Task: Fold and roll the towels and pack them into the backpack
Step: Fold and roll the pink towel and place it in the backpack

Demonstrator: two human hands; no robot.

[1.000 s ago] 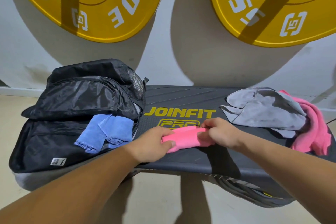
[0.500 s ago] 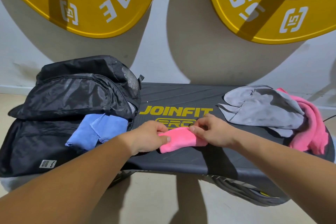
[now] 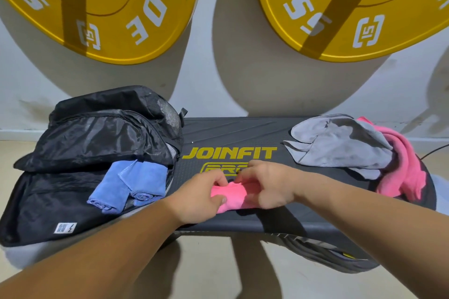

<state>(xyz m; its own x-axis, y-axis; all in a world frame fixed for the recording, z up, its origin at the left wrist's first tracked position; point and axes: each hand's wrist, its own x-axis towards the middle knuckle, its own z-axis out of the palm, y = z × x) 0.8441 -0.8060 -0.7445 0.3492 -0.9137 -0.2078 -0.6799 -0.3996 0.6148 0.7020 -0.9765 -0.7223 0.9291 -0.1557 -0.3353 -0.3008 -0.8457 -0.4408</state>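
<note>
Pink cloth is the matter in hand: the pink towel (image 3: 232, 195) lies as a short, tight roll between the left hand (image 3: 196, 198) and the right hand (image 3: 269, 185). Each hand has its fingers curled round one end, most likely so the turns cannot spring loose. Left of the left hand the backpack (image 3: 97, 133) lies flat with its main flap open, presumably so rolls can be slid straight in. Two rolled blue towels (image 3: 136, 183) sit side by side in its mouth. Beyond and to the right of the right hand, a grey towel (image 3: 340, 145) lies crumpled over a second pink towel (image 3: 410, 175), both unfolded and, I judge, waiting their turn. Under the hands is a black textured step platform (image 3: 243, 133) lettered in yellow, its firm flat top suiting the rolling. Beyond the hands, yellow weight plates (image 3: 116, 12) are set against a pale wall (image 3: 230, 68), with a beige floor (image 3: 218, 262) below
</note>
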